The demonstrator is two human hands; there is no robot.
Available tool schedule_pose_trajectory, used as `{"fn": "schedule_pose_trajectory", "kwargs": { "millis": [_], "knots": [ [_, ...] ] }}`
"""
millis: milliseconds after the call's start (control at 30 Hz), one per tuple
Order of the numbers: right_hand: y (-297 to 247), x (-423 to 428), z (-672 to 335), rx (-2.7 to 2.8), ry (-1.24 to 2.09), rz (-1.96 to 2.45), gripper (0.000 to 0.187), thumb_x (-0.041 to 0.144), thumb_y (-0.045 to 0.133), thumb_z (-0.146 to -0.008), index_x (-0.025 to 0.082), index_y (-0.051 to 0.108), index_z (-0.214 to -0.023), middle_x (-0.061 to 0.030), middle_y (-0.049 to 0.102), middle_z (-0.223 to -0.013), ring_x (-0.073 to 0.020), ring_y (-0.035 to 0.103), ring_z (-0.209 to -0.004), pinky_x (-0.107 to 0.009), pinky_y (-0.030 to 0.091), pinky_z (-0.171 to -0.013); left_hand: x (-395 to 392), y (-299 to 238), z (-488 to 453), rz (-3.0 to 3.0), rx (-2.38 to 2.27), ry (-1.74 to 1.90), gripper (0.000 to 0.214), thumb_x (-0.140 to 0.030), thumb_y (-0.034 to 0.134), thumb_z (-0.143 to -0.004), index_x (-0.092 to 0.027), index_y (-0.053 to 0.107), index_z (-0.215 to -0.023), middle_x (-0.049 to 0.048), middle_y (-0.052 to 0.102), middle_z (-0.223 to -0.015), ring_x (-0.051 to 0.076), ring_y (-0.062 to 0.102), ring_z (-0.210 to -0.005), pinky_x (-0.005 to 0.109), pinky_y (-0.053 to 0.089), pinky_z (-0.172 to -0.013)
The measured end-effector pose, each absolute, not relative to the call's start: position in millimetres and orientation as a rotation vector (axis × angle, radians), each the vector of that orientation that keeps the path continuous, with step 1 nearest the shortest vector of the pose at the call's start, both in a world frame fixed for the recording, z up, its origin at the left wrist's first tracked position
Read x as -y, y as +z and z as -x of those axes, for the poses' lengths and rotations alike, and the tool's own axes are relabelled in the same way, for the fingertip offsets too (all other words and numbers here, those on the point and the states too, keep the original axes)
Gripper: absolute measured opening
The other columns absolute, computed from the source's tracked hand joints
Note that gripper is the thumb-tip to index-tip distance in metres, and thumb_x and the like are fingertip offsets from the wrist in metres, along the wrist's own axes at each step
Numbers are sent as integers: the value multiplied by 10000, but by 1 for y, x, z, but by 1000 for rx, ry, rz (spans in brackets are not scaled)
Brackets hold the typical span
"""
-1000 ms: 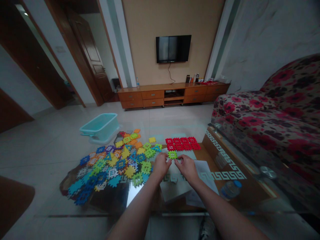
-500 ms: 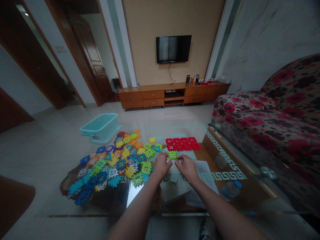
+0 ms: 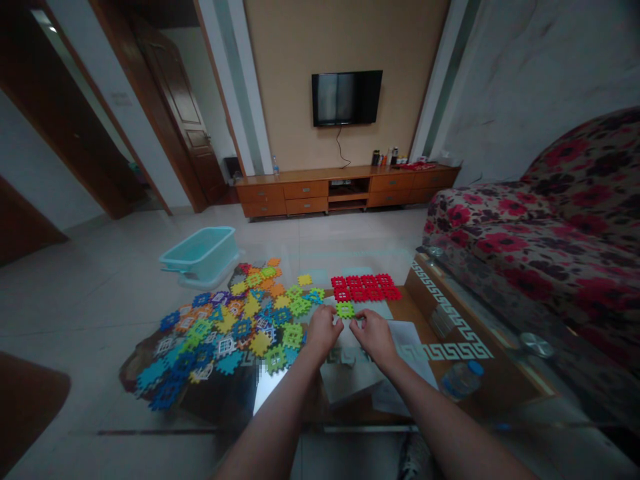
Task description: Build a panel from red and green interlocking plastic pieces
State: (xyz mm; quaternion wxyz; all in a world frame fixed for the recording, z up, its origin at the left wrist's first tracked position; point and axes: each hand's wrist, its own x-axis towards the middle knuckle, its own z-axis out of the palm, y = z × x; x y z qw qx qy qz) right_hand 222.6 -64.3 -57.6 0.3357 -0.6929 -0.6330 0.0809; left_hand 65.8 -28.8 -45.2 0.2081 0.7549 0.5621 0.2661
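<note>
A small lime-green interlocking plastic piece point(image 3: 345, 310) sits between my left hand point(image 3: 323, 333) and my right hand point(image 3: 375, 337), and the fingertips of both hands are at its lower edge. Just beyond it lies a red sheet of joined pieces point(image 3: 363, 288) on the glass table top point(image 3: 320, 420). To the left of my left hand spreads a large heap of loose multicoloured pieces point(image 3: 225, 333) in green, blue, yellow, orange and white. Its nearest pieces are close to my left wrist.
White papers point(image 3: 405, 363) lie under and right of my right hand, and a plastic water bottle point(image 3: 463, 380) lies near the table's right edge. A turquoise plastic tub point(image 3: 200, 255) stands on the floor beyond the table. A floral sofa point(image 3: 520, 233) runs along the right.
The view has levelled slightly. My hands and the green piece stay in nearly the same place.
</note>
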Motion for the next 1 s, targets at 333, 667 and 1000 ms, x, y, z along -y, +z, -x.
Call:
{"fn": "schedule_pose_trajectory", "kwargs": {
  "millis": [333, 667, 1000],
  "knots": [
    [-55, 65, -222, 1652, 206, 1828, 217, 281, 542, -795, 158, 669, -919, -69, 688, -781, -201, 623, -691, -298, 457, -707, 29, -43, -66, -2090, -1568, 733, 186, -199, 642, -791, -148, 659, -968, 52, 634, -875, 199, 588, -888, 300, 430, -842],
    [-56, 66, -221, 1651, 214, 1818, 217, 285, 538, -795, 148, 661, -911, -77, 685, -797, -206, 627, -703, -302, 460, -722, 29, -42, -67, -2084, -1570, 722, 197, -217, 644, -784, -141, 646, -966, 52, 625, -880, 195, 586, -888, 294, 431, -832],
    [-55, 64, -227, 1538, 295, 1793, 244, 220, 488, -747, 158, 689, -869, -48, 675, -689, -201, 628, -647, -291, 444, -670, 29, -24, -59, -2110, -1583, 678, 270, -148, 640, -759, -134, 621, -1028, 86, 643, -971, 207, 594, -956, 306, 440, -879]
  ]
}}
